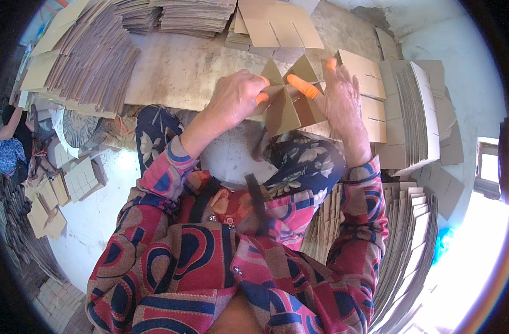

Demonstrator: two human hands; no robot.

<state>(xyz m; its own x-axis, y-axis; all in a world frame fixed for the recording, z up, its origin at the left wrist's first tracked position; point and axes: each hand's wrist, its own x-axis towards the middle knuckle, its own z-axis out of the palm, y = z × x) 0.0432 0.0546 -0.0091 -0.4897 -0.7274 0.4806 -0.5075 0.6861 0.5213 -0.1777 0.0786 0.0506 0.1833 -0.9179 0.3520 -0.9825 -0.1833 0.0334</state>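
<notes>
Between my two hands stands a brown cardboard divider, its slotted strips crossed into one another so that the cells stand apart. My left hand is closed on its left side, with orange finger covers on the pinching fingertips. On the other side my right hand has its orange-covered thumb laid over the strips, while its fingers reach up along the right edge, gripping the divider. Slotted cardboard sheets lie flat just right of that hand.
A large fanned stack of cardboard strips fills the table's left. More cardboard piles and a slotted sheet lie at the far side. Upright bundles stand at the right, with further stacks below. Another person is at the far left.
</notes>
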